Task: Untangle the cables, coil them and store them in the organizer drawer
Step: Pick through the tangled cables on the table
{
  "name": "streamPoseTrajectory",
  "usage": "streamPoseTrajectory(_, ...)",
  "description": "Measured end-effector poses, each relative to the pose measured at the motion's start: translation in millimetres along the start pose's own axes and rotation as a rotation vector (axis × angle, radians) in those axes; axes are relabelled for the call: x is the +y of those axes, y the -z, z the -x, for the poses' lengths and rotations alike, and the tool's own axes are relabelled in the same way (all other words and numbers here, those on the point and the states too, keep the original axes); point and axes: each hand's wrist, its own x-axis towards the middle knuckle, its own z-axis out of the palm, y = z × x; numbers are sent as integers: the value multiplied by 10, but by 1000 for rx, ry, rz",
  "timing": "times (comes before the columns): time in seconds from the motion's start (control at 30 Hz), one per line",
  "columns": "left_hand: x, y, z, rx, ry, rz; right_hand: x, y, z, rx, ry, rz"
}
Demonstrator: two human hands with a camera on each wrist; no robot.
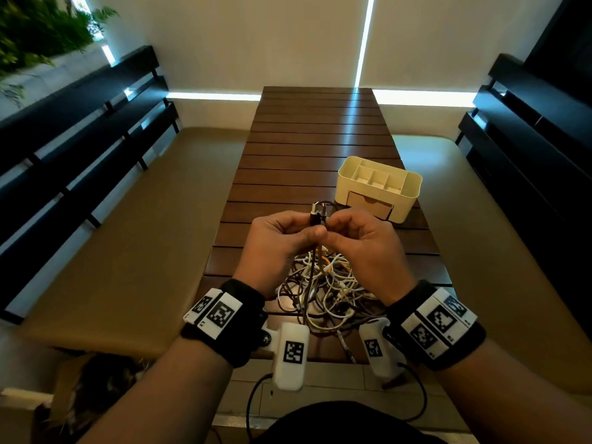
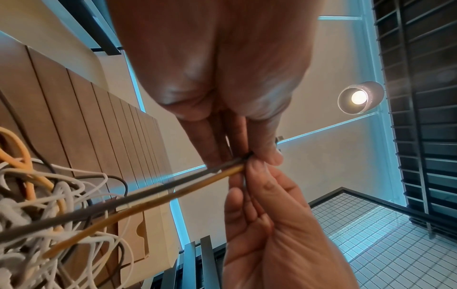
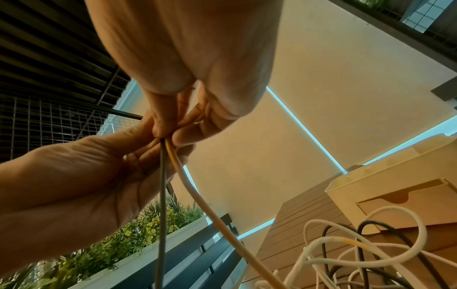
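Note:
A tangle of white, dark and orange cables (image 1: 323,293) lies on the near end of the slatted wooden table (image 1: 314,139). Both hands are raised above it. My left hand (image 1: 304,227) and right hand (image 1: 334,224) meet fingertip to fingertip and pinch a dark cable (image 2: 123,201) and a yellowish cable (image 2: 148,205) just below their plugs (image 1: 317,214). Both cables run taut down into the tangle (image 2: 49,215). The right wrist view shows the grey cable (image 3: 162,195) and the cream cable (image 3: 197,195) leaving the pinch. The cream organizer (image 1: 378,187) stands beyond, its drawer (image 1: 370,203) closed.
Padded benches (image 1: 144,219) run along both sides of the table, with dark slatted backrests (image 1: 80,139). Plants (image 1: 38,30) stand at the far left. The far half of the table is bare wood. A cardboard box (image 1: 73,395) sits on the floor at the near left.

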Motion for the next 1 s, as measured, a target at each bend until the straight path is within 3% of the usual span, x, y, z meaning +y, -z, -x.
streamPoseTrajectory(0.2,-22,-29,-93,-54,66,-7,23,51,-114,16,89,25)
streamPoseTrajectory(0.33,-59,-80,-174,-30,-3,-74,88,95,-206,-12,138,67)
streamPoseTrajectory(0.47,-6,-137,-243,45,-41,-79,243,95,-200,-9,-48,21)
streamPoseTrajectory(0.6,135,-155,-309,95,-87,4,440,-43,-93,-217,-320,-80)
streamPoseTrajectory(0.77,410,-110,-369,156,-140,160,546,-146,-95,-501,-324,149)
streamPoseTrajectory(0.9,500,86,-376,181,-165,87,509,-48,-213,-364,-329,220)
streamPoseTrajectory(1.0,375,233,-314,111,-115,-231,271,106,-409,-168,-146,163)
